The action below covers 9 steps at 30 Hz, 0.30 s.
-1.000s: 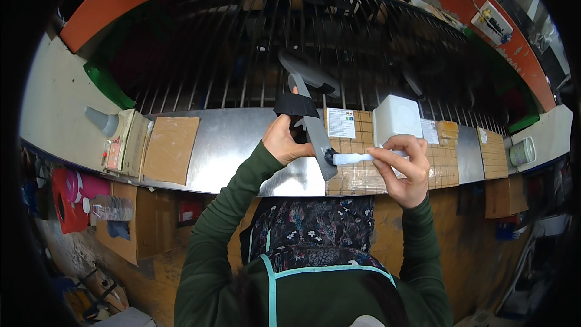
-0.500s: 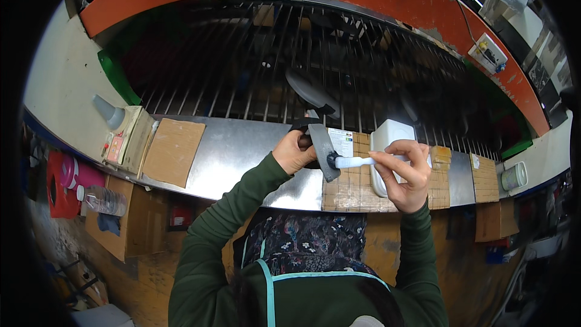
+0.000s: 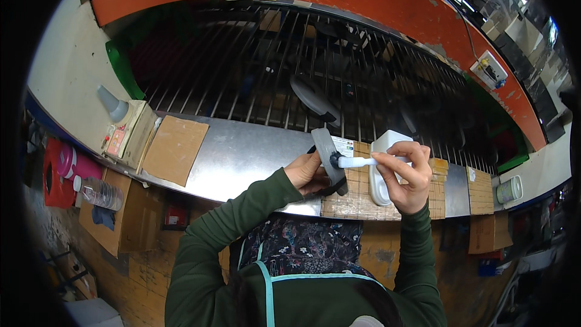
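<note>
My left hand (image 3: 307,174) is closed around a grey, sole-shaped piece (image 3: 327,152) with black strap-like parts. It is held tilted above the front of the metal bench. In my right hand (image 3: 404,175) is a brush (image 3: 358,161) with a white handle, pinched between thumb and fingers. Its dark bristle end touches the face of the grey piece. Behind the right hand, partly hidden by it, a white plastic container (image 3: 380,189) stands on a cardboard sheet (image 3: 345,200).
Beyond the bench edge (image 3: 242,145) runs a rack of metal rods (image 3: 254,85), carrying another grey and black piece (image 3: 313,98). A brown board (image 3: 175,150) and a boxy device (image 3: 134,133) lie left. Yellowish blocks (image 3: 438,168) and a tub (image 3: 509,189) are right.
The left hand has turned the grey piece, so its black part now shows below instead of above. The brush stays against it, and the right hand has barely moved.
</note>
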Motion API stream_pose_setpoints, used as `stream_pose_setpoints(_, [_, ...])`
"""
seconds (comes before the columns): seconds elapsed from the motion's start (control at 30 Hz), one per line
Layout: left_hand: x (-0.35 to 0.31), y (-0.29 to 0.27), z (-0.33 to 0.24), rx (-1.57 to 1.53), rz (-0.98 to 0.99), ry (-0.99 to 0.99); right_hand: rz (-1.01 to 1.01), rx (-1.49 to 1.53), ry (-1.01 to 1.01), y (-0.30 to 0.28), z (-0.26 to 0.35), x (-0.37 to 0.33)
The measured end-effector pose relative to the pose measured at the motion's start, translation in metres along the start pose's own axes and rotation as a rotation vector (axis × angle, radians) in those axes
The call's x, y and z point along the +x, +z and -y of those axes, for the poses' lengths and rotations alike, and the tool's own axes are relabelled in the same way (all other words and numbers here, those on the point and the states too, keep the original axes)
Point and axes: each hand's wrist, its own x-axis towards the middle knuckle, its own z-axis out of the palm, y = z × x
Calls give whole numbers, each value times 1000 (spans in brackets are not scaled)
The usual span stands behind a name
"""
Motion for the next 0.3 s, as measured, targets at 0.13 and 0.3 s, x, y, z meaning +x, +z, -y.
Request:
stream_pose_setpoints(0.13, [-3,6,4,-190,47,-134,15,8,15,2,-1,-2])
stream_pose_setpoints(0.3, [-11,19,9,-252,33,-264,25,16,34,6,-3,-5])
